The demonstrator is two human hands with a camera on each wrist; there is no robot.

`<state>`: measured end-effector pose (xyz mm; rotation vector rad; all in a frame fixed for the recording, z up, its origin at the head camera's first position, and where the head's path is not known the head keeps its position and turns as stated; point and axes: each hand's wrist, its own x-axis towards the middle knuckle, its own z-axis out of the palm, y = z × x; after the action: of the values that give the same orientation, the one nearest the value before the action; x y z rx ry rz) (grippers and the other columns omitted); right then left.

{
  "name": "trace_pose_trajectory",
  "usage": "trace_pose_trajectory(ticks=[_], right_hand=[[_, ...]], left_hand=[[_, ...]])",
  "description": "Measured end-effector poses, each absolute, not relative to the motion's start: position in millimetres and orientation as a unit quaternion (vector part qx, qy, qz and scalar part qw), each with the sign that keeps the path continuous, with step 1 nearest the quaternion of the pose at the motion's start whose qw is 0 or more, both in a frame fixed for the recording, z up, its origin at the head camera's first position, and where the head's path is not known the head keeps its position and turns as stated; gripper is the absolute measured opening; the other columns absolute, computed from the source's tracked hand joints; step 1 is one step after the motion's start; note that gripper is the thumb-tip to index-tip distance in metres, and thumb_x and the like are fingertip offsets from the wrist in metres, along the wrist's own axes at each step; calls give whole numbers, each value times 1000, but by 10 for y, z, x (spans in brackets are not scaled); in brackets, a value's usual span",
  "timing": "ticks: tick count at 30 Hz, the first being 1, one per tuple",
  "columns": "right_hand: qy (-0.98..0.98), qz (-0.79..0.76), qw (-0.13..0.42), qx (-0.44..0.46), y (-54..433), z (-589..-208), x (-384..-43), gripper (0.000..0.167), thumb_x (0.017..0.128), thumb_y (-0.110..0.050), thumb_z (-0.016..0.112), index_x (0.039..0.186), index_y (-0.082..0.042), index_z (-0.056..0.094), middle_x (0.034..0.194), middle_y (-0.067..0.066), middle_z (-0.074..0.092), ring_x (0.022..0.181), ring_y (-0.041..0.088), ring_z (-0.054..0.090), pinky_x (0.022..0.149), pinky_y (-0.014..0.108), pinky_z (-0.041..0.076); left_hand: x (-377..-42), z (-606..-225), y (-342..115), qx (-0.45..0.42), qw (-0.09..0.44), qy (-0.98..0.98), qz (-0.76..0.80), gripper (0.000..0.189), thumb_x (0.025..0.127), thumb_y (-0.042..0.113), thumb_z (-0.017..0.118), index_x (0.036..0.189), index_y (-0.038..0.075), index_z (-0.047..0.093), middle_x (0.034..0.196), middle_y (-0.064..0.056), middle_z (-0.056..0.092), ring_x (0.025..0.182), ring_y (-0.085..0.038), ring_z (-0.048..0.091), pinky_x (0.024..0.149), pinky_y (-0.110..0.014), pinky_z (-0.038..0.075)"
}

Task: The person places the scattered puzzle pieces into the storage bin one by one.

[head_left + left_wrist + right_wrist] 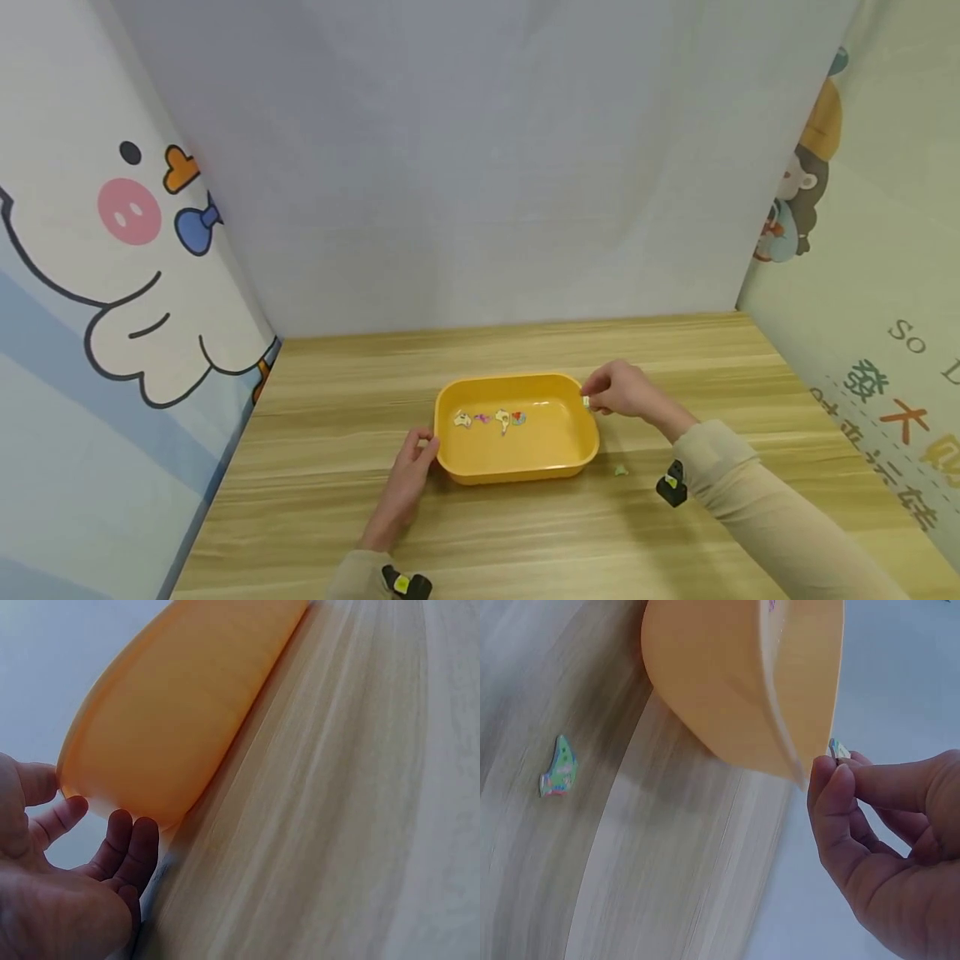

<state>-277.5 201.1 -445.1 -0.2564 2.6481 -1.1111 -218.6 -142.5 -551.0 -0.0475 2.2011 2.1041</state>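
A yellow plastic basin [517, 477] stands on the wooden table. My left hand [411, 467] holds its left end, thumb at the rim and fingertips against the outer wall in the left wrist view. Beyond the right end, my right hand [626, 390] pinches a small printed flat piece [840, 749] between thumb and fingers, level with the rim; the fingertips cover most of it. Inside the basin several small colourful pieces [502, 419] lie in a row on the floor, toward the left. Another green-and-pink piece [559, 769] lies on the table by the basin's front right corner.
The wooden tabletop [337, 400] reaches back to a plain pale curtain [450, 208]. Printed cloths hang on both sides, a cartoon bird [75, 167] at left and lettering [907, 417] at right. Each wrist carries a small black camera [672, 483].
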Motion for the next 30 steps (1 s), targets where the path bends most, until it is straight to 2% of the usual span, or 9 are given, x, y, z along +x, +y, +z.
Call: trace_pose_trajectory(ticks=[8, 17, 26, 30], right_hand=[[910, -377, 137, -107, 1869, -4494, -2792, 13, 85, 6, 61, 96, 7, 68, 76, 8, 65, 68, 23, 62, 65, 40, 53], [919, -354, 133, -115, 1717, -4474, -2806, 11, 86, 6, 62, 94, 4, 70, 76, 7, 65, 64, 18, 59, 62, 37, 52], [922, -341, 138, -117, 1608, -4452, -2822, 13, 86, 7, 61, 96, 6, 68, 76, 7, 64, 64, 20, 59, 61, 32, 51], [923, -339, 144, -112, 1565, -4462, -2839, 12, 86, 7, 61, 94, 5, 69, 76, 7, 64, 67, 24, 61, 62, 34, 52]], left_hand=[[-2178, -5484, -1443, -4, 53, 716, 696, 23, 102, 21, 46, 111, 0, 46, 87, -10, 48, 85, -29, 48, 74, -35, 37], [-2042, -5190, -1431, 13, 57, 718, 693, 22, 103, 13, 42, 112, -7, 43, 86, -13, 47, 85, -33, 47, 75, -37, 37], [-2174, -5496, -1473, 8, 57, 714, 698, 20, 103, 19, 44, 110, 0, 45, 86, -11, 48, 83, -29, 48, 73, -35, 38], [-2180, -5506, -1474, 12, 60, 713, 698, 20, 103, 18, 44, 110, 0, 44, 86, -11, 47, 83, -29, 48, 73, -35, 37]])
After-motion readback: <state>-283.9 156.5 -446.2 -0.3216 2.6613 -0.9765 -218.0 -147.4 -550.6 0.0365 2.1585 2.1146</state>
